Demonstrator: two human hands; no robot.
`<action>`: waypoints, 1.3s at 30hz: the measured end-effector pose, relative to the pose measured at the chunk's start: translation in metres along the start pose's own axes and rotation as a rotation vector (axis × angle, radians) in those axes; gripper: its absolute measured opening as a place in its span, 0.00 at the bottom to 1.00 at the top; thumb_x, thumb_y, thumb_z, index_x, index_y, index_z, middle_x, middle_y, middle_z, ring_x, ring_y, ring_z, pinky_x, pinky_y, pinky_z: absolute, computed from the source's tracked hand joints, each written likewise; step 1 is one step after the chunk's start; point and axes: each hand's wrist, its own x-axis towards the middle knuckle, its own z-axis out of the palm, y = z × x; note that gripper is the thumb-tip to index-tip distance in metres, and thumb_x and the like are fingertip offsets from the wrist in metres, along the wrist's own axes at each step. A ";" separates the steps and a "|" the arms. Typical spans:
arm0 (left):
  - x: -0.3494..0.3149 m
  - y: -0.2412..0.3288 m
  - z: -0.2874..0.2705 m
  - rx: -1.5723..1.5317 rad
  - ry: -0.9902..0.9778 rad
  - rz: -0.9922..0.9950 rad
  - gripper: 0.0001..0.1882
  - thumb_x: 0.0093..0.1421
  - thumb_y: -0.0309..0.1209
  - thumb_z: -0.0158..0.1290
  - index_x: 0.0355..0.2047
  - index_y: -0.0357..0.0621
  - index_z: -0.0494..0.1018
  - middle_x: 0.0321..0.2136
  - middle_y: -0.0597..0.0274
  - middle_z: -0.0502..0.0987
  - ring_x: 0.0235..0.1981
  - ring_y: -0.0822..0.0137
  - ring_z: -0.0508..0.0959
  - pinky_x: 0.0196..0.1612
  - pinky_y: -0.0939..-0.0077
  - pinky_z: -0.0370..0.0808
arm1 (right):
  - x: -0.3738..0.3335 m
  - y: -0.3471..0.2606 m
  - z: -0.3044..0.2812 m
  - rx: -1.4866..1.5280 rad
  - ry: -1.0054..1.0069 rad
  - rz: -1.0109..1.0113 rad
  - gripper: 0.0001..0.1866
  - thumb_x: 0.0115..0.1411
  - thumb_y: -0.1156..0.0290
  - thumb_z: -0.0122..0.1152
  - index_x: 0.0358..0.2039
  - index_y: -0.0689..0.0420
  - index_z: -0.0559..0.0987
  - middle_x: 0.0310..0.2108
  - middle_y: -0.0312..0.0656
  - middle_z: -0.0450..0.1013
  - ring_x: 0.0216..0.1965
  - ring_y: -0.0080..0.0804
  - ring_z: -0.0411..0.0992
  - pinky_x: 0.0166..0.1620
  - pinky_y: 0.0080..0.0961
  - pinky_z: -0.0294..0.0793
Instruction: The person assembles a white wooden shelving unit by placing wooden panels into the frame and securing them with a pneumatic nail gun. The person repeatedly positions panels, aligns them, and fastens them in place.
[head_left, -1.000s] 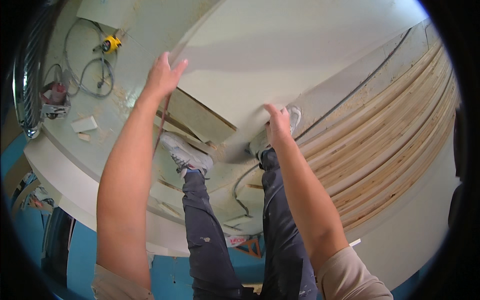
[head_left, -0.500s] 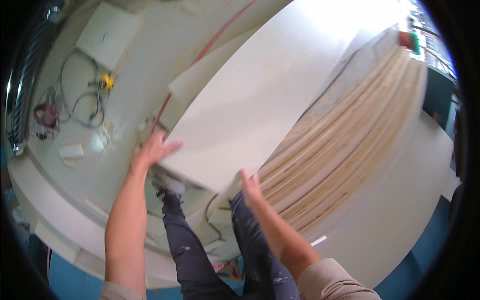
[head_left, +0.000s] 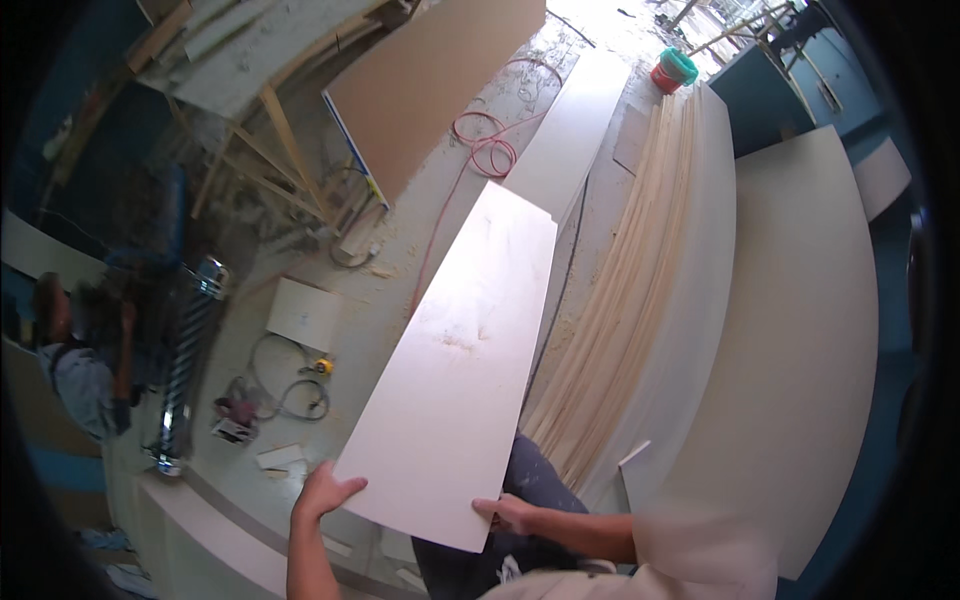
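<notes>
A long white panel (head_left: 430,410) stretches away from me, its near end held up in front of my legs. My left hand (head_left: 322,490) grips the near left corner, thumb on top and fingers hidden underneath. At the near right edge my right hand (head_left: 508,513) holds the panel in the same way, thumb on its upper face. Brownish smudges mark the middle of the panel. Beyond its far end another white board (head_left: 570,125) lies on the floor.
Stacked boards (head_left: 640,260) lean along the right. A red hose (head_left: 488,150) coils on the floor near a large brown panel (head_left: 440,80). Left are a yellow tape measure (head_left: 322,367), a corded power tool (head_left: 238,408) and another person (head_left: 85,360). A red-and-green bucket (head_left: 673,70) stands far off.
The view has lifted and shows more of the workshop ahead. The panel now points more straight away from me, and both hands have closed on its near end.
</notes>
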 end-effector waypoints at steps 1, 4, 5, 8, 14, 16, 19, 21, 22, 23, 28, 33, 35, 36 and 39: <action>-0.016 0.001 -0.013 0.021 -0.015 0.000 0.28 0.48 0.42 0.66 0.44 0.35 0.75 0.40 0.47 0.80 0.44 0.54 0.79 0.49 0.65 0.73 | -0.014 0.009 0.010 0.042 -0.054 -0.053 0.28 0.61 0.55 0.61 0.55 0.59 0.70 0.47 0.40 0.74 0.47 0.35 0.73 0.50 0.33 0.72; -0.055 0.052 -0.068 -0.035 -0.123 0.272 0.27 0.53 0.38 0.61 0.50 0.35 0.71 0.44 0.49 0.79 0.47 0.58 0.78 0.50 0.67 0.72 | -0.056 0.015 0.040 0.102 -0.066 -0.114 0.27 0.63 0.52 0.56 0.55 0.59 0.69 0.49 0.43 0.74 0.49 0.37 0.73 0.53 0.37 0.71; -0.053 0.051 -0.079 -0.063 -0.132 0.408 0.27 0.54 0.38 0.60 0.51 0.35 0.71 0.44 0.48 0.78 0.46 0.58 0.77 0.50 0.67 0.72 | -0.057 0.018 0.039 0.132 -0.064 -0.158 0.28 0.64 0.52 0.53 0.57 0.59 0.68 0.52 0.44 0.71 0.51 0.39 0.71 0.55 0.40 0.69; -0.069 0.091 -0.106 0.046 0.084 0.597 0.27 0.57 0.40 0.56 0.51 0.35 0.69 0.40 0.51 0.78 0.38 0.62 0.77 0.43 0.67 0.74 | -0.136 0.001 0.075 0.224 -0.139 -0.345 0.31 0.66 0.50 0.47 0.62 0.58 0.61 0.59 0.47 0.65 0.58 0.45 0.65 0.59 0.50 0.64; -0.151 0.194 -0.095 -0.248 0.012 0.475 0.30 0.57 0.38 0.56 0.58 0.41 0.66 0.40 0.57 0.77 0.33 0.68 0.78 0.35 0.74 0.77 | -0.221 -0.024 0.041 0.154 -0.194 -0.567 0.33 0.63 0.44 0.45 0.62 0.50 0.63 0.57 0.43 0.68 0.57 0.47 0.66 0.55 0.53 0.67; -0.167 0.216 -0.077 -0.315 -0.143 0.549 0.31 0.56 0.39 0.58 0.59 0.43 0.65 0.41 0.57 0.77 0.32 0.68 0.78 0.36 0.76 0.77 | -0.262 -0.032 0.000 0.063 -0.084 -0.610 0.32 0.62 0.46 0.49 0.61 0.50 0.64 0.53 0.44 0.70 0.52 0.45 0.69 0.52 0.44 0.70; -0.165 0.247 -0.050 -0.337 -0.249 0.865 0.36 0.52 0.41 0.64 0.59 0.45 0.65 0.38 0.58 0.76 0.31 0.68 0.78 0.34 0.78 0.76 | -0.331 -0.042 -0.058 -0.117 0.020 -0.772 0.35 0.56 0.69 0.59 0.64 0.48 0.60 0.58 0.46 0.63 0.54 0.43 0.68 0.47 0.37 0.76; -0.169 0.270 -0.032 -0.296 -0.230 0.931 0.39 0.48 0.42 0.67 0.59 0.47 0.66 0.36 0.59 0.76 0.31 0.68 0.78 0.33 0.77 0.75 | -0.356 -0.054 -0.096 -0.230 0.078 -0.865 0.44 0.52 0.84 0.65 0.66 0.46 0.58 0.60 0.47 0.59 0.54 0.42 0.67 0.43 0.32 0.80; -0.175 0.288 -0.022 -0.267 -0.203 0.867 0.39 0.46 0.41 0.69 0.58 0.48 0.67 0.35 0.59 0.76 0.31 0.68 0.78 0.32 0.76 0.74 | -0.368 -0.064 -0.113 -0.265 0.123 -0.892 0.42 0.52 0.82 0.65 0.65 0.46 0.58 0.60 0.47 0.59 0.54 0.42 0.67 0.44 0.33 0.79; -0.174 0.308 -0.012 -0.236 -0.183 0.819 0.40 0.43 0.41 0.70 0.57 0.49 0.68 0.35 0.60 0.76 0.31 0.68 0.77 0.32 0.75 0.74 | -0.380 -0.074 -0.127 -0.289 0.163 -0.901 0.41 0.53 0.80 0.64 0.65 0.47 0.59 0.59 0.47 0.60 0.54 0.42 0.68 0.44 0.34 0.79; -0.149 0.357 0.040 -0.041 0.328 1.277 0.35 0.39 0.39 0.73 0.48 0.48 0.71 0.46 0.61 0.72 0.43 0.65 0.74 0.44 0.66 0.71 | -0.431 -0.119 -0.174 -0.383 0.300 -0.905 0.35 0.55 0.70 0.62 0.63 0.50 0.62 0.57 0.48 0.63 0.52 0.42 0.69 0.47 0.36 0.77; -0.130 0.395 0.084 -0.384 0.196 1.357 0.34 0.33 0.31 0.74 0.42 0.47 0.69 0.43 0.60 0.74 0.46 0.62 0.74 0.49 0.68 0.71 | -0.444 -0.142 -0.250 -0.439 0.218 -0.817 0.32 0.57 0.59 0.60 0.60 0.54 0.64 0.54 0.49 0.67 0.51 0.43 0.70 0.49 0.39 0.74; -0.134 0.406 0.093 -0.395 0.194 1.324 0.34 0.31 0.30 0.74 0.41 0.48 0.69 0.41 0.60 0.74 0.44 0.63 0.74 0.49 0.68 0.71 | -0.450 -0.153 -0.276 -0.454 0.188 -0.763 0.32 0.58 0.55 0.59 0.60 0.55 0.66 0.53 0.49 0.68 0.51 0.43 0.71 0.50 0.40 0.73; -0.135 0.408 0.095 -0.406 0.194 1.295 0.34 0.32 0.29 0.74 0.41 0.48 0.69 0.40 0.61 0.75 0.44 0.64 0.74 0.49 0.68 0.71 | -0.446 -0.161 -0.284 -0.490 0.189 -0.759 0.32 0.58 0.53 0.59 0.59 0.56 0.66 0.52 0.49 0.69 0.50 0.43 0.71 0.51 0.41 0.73; -0.134 0.413 0.094 -0.356 0.208 1.253 0.35 0.32 0.30 0.74 0.43 0.47 0.69 0.42 0.62 0.74 0.46 0.64 0.74 0.50 0.68 0.70 | -0.422 -0.171 -0.287 -1.037 0.562 -1.343 0.33 0.54 0.59 0.66 0.57 0.59 0.67 0.53 0.51 0.67 0.52 0.44 0.69 0.53 0.40 0.71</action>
